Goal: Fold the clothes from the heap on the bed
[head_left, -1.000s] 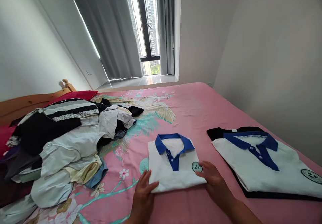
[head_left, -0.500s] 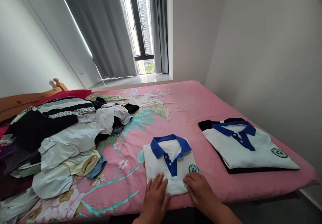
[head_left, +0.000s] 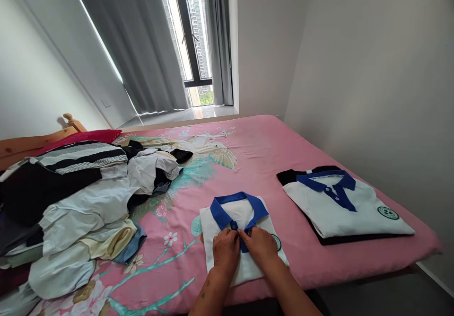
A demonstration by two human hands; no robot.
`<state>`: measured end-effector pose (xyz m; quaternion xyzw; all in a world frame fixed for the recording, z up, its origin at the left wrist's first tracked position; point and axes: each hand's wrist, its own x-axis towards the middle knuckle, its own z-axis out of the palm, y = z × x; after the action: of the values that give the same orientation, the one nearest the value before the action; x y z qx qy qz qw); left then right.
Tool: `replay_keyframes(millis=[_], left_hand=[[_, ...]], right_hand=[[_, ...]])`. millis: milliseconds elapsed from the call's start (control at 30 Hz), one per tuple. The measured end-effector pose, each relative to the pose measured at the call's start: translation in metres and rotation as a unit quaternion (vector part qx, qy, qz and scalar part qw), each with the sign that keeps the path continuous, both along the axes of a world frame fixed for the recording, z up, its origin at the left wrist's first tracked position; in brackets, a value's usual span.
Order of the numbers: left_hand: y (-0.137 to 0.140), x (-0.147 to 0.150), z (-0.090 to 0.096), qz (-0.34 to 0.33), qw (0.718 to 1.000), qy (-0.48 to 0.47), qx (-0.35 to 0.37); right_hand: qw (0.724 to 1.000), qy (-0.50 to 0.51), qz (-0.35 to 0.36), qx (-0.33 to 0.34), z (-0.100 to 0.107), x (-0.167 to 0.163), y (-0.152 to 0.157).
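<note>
A white polo shirt point(head_left: 211, 235) with a blue collar lies folded near the front edge of the bed, collar pointing away from me. Both hands meet at its blue button placket, just below the collar opening. My left hand point(head_left: 226, 250) is closed, its fingertips pinching the placket's left side beside a button. From the other side my right hand point(head_left: 261, 249) pinches the same placket, thumb close to the left fingers. The hands cover most of the placket and part of the shirt front. A round green badge point(head_left: 276, 242) shows partly beside my right hand.
On the right of the bed, a second folded white polo point(head_left: 340, 216) rests on a black garment point(head_left: 289, 176). A loose heap of clothes point(head_left: 85, 202) covers the left side, near the wooden headboard point(head_left: 35, 140). The pink bedsheet point(head_left: 262, 155) runs back toward the window.
My hands have moved up from the shirt's lower part, where they lay flat, to the placket, and their fingers have closed there. The view has shifted slightly.
</note>
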<state>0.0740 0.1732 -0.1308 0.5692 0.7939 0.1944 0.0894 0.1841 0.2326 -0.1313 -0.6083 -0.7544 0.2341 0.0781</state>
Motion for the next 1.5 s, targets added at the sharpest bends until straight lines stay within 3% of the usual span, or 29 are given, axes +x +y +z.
replay_keyframes(millis=[133,400,633,967,1300,1500], left_hand=[[0.002,0.000,-0.005,0.026,0.999,-0.019,-0.012],[0.007,-0.006,0.002,0.007,0.998,-0.052,-0.027],[0.009,-0.004,0.001,-0.010,0.992,-0.123,-0.002],[0.010,-0.005,-0.011,-0.002,0.975,-0.219,0.040],[0.011,-0.006,-0.015,-0.005,0.965,-0.256,0.049],[0.011,-0.009,-0.020,-0.017,0.963,-0.265,0.046]], right_hand=[[1.000,-0.009,-0.011,-0.017,-0.003,-0.002,0.004],[0.999,0.012,-0.036,-0.031,0.000,-0.005,0.006],[0.992,0.117,-0.034,-0.017,0.003,-0.002,0.002],[0.964,0.258,0.011,-0.063,-0.013,0.006,0.005],[0.922,0.365,0.043,-0.120,-0.027,0.010,0.006],[0.924,0.374,0.036,-0.071,-0.037,0.012,0.003]])
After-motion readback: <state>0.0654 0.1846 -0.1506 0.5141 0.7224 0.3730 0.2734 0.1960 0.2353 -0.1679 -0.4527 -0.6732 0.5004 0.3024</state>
